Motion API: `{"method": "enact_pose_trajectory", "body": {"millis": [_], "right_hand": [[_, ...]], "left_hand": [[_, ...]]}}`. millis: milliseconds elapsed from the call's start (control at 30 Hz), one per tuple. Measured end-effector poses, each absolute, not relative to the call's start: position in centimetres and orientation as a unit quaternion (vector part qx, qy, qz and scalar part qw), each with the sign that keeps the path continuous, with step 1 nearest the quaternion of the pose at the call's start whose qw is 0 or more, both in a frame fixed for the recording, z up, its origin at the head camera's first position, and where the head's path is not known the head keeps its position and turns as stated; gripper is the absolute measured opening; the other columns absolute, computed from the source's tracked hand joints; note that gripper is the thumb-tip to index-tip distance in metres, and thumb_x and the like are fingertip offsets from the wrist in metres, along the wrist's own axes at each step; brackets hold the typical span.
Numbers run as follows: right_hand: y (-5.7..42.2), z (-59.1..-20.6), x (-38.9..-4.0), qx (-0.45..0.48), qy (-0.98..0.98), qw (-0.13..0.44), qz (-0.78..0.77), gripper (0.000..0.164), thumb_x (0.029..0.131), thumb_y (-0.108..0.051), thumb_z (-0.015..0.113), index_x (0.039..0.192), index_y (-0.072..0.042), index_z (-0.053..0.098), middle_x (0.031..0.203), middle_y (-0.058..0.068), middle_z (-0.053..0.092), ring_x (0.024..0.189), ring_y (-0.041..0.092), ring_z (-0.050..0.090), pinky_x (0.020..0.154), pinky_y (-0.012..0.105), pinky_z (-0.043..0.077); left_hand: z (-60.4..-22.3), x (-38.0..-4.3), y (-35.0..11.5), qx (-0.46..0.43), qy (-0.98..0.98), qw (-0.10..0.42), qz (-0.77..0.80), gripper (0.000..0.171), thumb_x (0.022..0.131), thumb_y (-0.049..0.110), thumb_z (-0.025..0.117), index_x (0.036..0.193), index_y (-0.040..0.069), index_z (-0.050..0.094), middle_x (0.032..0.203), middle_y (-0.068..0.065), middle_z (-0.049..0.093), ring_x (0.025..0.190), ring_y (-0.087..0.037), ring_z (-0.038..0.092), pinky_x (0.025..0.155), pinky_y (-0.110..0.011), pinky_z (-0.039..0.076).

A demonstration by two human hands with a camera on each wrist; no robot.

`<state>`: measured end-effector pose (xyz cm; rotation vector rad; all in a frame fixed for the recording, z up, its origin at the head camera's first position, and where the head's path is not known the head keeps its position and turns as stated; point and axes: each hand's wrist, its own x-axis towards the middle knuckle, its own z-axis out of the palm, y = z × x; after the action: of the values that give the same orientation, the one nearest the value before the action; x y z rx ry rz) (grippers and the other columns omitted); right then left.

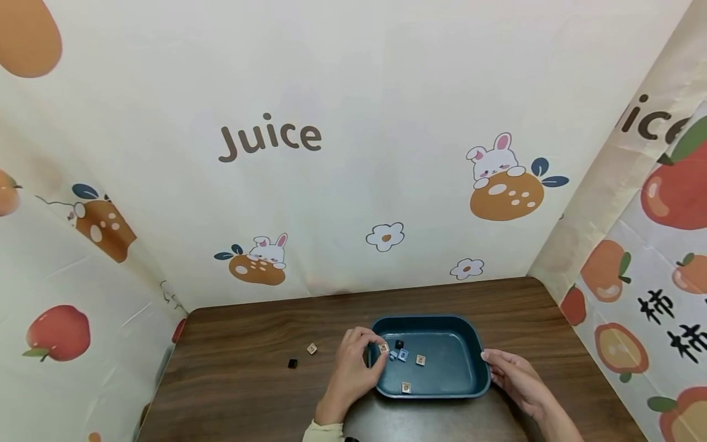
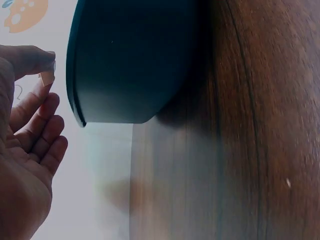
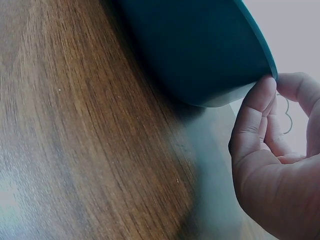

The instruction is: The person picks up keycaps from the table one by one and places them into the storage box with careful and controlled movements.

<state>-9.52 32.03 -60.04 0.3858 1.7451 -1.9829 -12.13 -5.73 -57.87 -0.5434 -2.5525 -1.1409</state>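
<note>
Tan cube (image 1: pixel 383 348), judged light, rigid, best held by opposite faces, is pinched by fingertips of left hand (image 1: pixel 353 364); right hand (image 1: pixel 515 376) pinches tray (image 1: pixel 447 365) at right rim.

"Juice" (image 1: pixel 270 138) across back wall (image 1: pixel 359 172), "柿" (image 1: pixel 656 307) twice on right wall (image 1: pixel 652 270)

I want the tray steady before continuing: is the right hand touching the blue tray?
Touching. The right wrist view shows it: the right hand pinches the blue tray by its rim.
</note>
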Motion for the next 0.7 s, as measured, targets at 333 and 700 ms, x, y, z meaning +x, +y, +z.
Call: {"method": "enact_pose_trajectory", "body": {"millis": [333,700], "right_hand": [[32.0,-60.1,-9.6,0.145,0.632,0.238,-0.724,0.021,0.110,-0.026,0.055,0.109,-0.020,0.075,0.099,-0.015,0.076,0.093,-0.001,0.068,0.088,0.020,0.057],[31.9,-60.2,-9.7,0.154,0.629,0.240,-0.723,0.020,0.110,-0.027,0.056,0.110,-0.019,0.075,0.098,-0.014,0.076,0.093,0.000,0.068,0.088,0.020,0.058]], "left_hand": [[-58.2,-12.3,-4.9,-0.192,-0.887,0.127,-0.401,0.017,0.089,0.022,0.086,0.103,0.021,0.075,0.108,0.008,0.069,0.104,-0.011,0.059,0.092,-0.037,0.054],[-58.4,-12.5,-3.6,-0.213,-0.887,0.108,-0.396,0.013,0.092,0.026,0.083,0.101,0.025,0.074,0.107,0.010,0.067,0.104,-0.010,0.058,0.092,-0.035,0.054]]}}
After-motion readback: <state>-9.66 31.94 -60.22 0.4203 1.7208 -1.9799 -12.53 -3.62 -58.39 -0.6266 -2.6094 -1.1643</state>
